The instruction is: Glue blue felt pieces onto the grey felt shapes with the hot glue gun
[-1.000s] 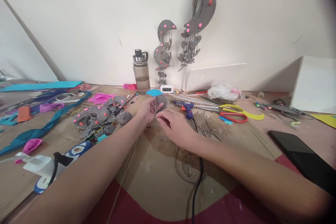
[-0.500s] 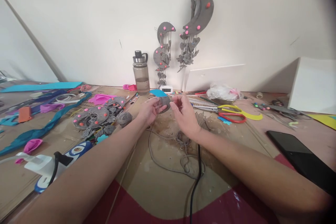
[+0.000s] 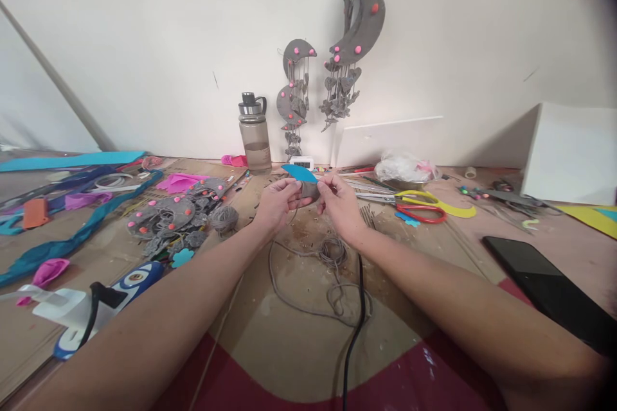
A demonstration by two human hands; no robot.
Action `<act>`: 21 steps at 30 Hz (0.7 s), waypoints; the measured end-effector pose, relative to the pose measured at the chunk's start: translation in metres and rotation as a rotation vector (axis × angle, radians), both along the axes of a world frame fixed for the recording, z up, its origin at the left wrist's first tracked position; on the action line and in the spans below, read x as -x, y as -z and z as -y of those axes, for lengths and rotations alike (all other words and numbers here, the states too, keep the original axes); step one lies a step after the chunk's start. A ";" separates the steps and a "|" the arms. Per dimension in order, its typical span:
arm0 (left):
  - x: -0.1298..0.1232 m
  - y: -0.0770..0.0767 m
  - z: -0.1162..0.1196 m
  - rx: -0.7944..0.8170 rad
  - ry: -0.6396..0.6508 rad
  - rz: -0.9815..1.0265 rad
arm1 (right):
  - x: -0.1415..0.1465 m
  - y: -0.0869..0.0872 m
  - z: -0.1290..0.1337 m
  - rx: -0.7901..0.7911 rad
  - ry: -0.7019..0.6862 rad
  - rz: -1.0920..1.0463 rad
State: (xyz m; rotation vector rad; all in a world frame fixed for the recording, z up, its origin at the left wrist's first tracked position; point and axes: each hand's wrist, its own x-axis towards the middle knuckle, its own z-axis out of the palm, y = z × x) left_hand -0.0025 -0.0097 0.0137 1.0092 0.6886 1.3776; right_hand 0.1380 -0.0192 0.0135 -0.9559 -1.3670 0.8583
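- The left hand [image 3: 277, 207] is closed in a pinch, thumb uppermost, on the near-left edge of a small grey-and-blue piece [image 3: 309, 191].
- From the left hand, that piece lies at 2 o'clock, touching the fingertips; part of its grey face is hidden by the fingers.
- The right hand [image 3: 340, 207] also has its thumb and fingers drawn together, gripping the piece's right end.
- From the right hand, the piece sits at 10 o'clock, so it bridges the gap between both sets of fingertips, held up above the tabletop [image 3: 313, 359].
- Its blue part [image 3: 297, 173] stands out at 11 o'clock from the grey part, tilted down toward the right hand.
- Loops of grey cord [image 3: 332, 252] lie at 6 o'clock from the right hand, and a black cable [image 3: 355, 334] runs down beside them.
- A ball of grey yarn [image 3: 224, 219] sits at 9 o'clock from the left hand, well apart from the piece.
- At 3 o'clock from the right hand lie red scissor handles [image 3: 424, 221].
- A bottle [image 3: 254, 148] stands at 11 o'clock from the left hand.
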 end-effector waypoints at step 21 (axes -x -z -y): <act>0.000 -0.004 -0.003 0.182 0.016 0.043 | 0.001 0.009 -0.008 -0.010 -0.086 -0.142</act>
